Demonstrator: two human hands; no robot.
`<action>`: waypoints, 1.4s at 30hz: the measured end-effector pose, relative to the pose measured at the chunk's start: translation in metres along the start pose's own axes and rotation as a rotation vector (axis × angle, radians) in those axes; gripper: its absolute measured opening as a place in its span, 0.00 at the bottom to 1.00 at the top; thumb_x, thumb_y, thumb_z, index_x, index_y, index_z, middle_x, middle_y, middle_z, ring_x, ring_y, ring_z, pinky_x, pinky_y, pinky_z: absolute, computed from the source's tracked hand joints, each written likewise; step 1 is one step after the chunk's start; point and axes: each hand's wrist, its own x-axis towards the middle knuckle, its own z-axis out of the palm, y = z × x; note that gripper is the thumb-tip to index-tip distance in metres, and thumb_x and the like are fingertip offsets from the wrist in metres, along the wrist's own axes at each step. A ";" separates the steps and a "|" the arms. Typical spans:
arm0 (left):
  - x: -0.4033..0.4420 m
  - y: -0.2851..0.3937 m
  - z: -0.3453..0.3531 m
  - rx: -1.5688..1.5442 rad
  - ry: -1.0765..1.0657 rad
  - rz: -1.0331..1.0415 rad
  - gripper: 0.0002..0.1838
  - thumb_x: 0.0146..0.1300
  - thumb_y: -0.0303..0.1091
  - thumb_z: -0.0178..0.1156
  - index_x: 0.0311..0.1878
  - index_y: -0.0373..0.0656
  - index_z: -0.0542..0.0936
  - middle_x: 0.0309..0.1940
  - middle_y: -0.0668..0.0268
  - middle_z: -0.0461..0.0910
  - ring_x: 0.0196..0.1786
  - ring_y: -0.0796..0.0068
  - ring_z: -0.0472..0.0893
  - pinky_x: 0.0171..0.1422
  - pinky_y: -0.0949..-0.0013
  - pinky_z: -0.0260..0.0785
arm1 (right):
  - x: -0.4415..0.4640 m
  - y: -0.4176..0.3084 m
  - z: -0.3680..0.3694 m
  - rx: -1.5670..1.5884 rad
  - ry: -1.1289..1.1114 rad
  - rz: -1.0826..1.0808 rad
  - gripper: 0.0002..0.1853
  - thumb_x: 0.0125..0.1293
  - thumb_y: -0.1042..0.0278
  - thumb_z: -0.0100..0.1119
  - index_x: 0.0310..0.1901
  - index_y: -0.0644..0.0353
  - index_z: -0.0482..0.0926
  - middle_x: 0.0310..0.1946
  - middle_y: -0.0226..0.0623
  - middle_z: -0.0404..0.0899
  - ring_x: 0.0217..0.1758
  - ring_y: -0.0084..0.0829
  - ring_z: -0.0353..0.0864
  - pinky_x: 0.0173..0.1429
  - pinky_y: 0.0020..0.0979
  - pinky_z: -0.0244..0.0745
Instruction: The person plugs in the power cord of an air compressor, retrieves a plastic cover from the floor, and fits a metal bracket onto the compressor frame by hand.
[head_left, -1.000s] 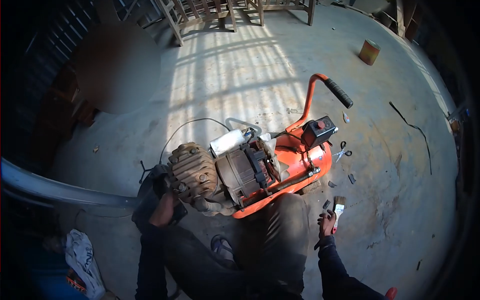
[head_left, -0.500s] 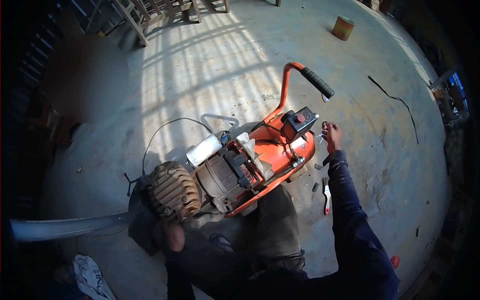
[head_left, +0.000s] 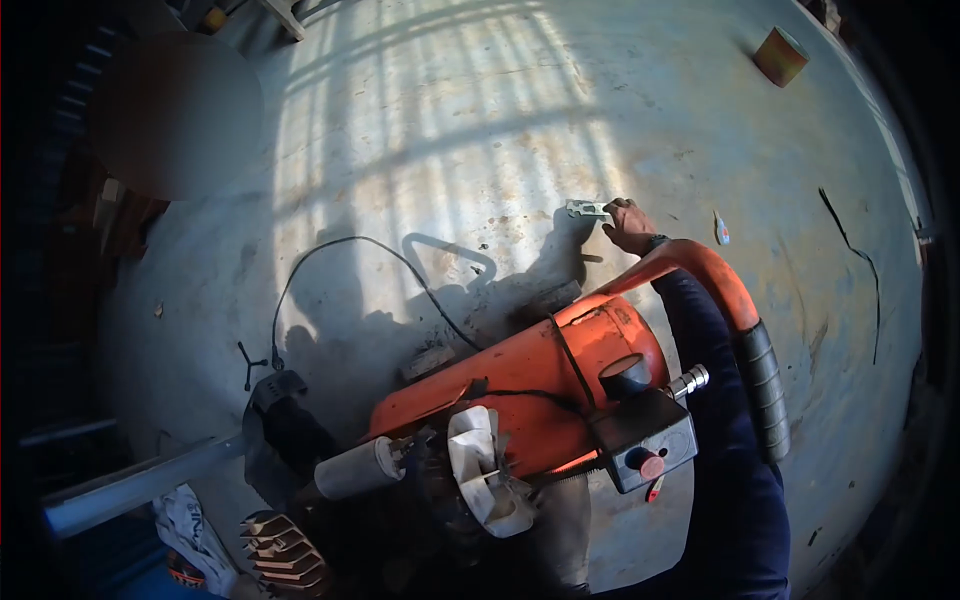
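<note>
One finned cylinder head (head_left: 285,553) is seen at the bottom edge, partly lost in shadow; motor body next to it too dark to make out. Left hand not shown, so its state cannot be told. One white fan (head_left: 478,470) and one pale capacitor (head_left: 358,468) are seen just beyond. One pressure switch box (head_left: 645,447) with one red knob (head_left: 651,467) is mounted by the orange tank (head_left: 540,430); tank is closed, contents hidden. Right forearm (head_left: 735,500) is partly covered by one orange carry handle with a black grip (head_left: 765,390). One three-armed wrench (head_left: 250,366) is left on the floor, near one black cover (head_left: 275,430).

Beyond the tank, one silvery metal piece (head_left: 585,208) is touched at its right end by the bent fingers of the right hand (head_left: 630,227); whether it is clamped cannot be told. One small bottle (head_left: 721,229) is seen right of the hand, label unreadable. Farther off: one black strip (head_left: 853,255), then one tin can (head_left: 780,57), contents not visible.
</note>
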 end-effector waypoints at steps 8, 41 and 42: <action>-0.014 -0.031 0.008 -0.089 0.040 -0.154 0.25 0.73 0.46 0.45 0.64 0.38 0.70 0.60 0.56 0.72 0.61 0.60 0.72 0.65 0.64 0.61 | -0.008 0.014 0.047 -0.174 -0.011 0.170 0.18 0.67 0.67 0.45 0.58 0.59 0.71 0.56 0.47 0.72 0.58 0.50 0.72 0.60 0.46 0.70; -0.091 -0.067 -0.026 -0.812 0.132 0.141 0.22 0.72 0.42 0.45 0.60 0.37 0.72 0.55 0.55 0.73 0.58 0.58 0.73 0.63 0.63 0.62 | -0.518 -0.306 -0.044 1.333 0.630 0.630 0.10 0.72 0.63 0.55 0.38 0.60 0.74 0.29 0.28 0.75 0.31 0.20 0.73 0.37 0.25 0.71; -0.087 -0.051 -0.032 -0.794 0.222 0.208 0.20 0.72 0.41 0.45 0.58 0.37 0.72 0.53 0.54 0.73 0.56 0.57 0.73 0.61 0.62 0.62 | -0.527 -0.341 -0.034 1.415 0.504 0.638 0.09 0.72 0.64 0.56 0.39 0.61 0.76 0.31 0.28 0.76 0.33 0.19 0.74 0.40 0.25 0.71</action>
